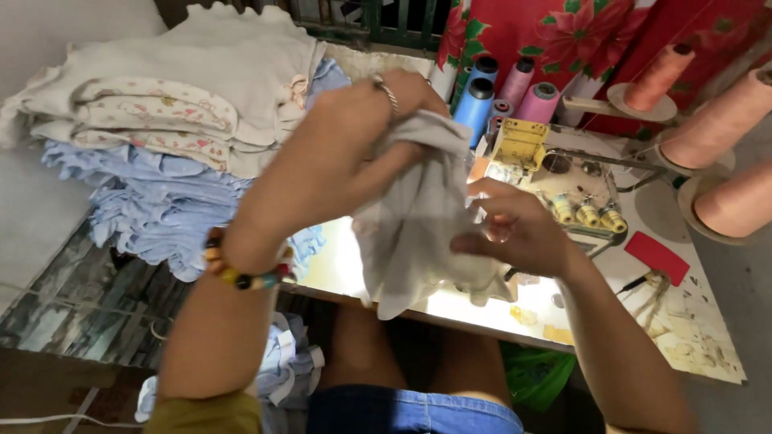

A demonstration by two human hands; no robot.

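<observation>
Head view. Left hand [354, 145] raised above the bench's [708, 337] near edge, back toward camera, wrist bent, fingers clamped on the top of a pale cloth [418, 217]. Right hand [515, 229] lower, fingers curled and pinched on the cloth's right edge. Cloth hangs between both hands, over the near edge. Machine behind cloth mostly hidden. Garment stack [161, 120] at left edge; thread cones [724, 120] at far right corner, partly cut off.

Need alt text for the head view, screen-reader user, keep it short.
Both hands hold up a small pale grey cloth piece over a lit sewing table: left hand, with a ring and a beaded bracelet, bunches its top, right hand pinches its side. Folded baby garments are stacked at left, thread cones at right.
</observation>
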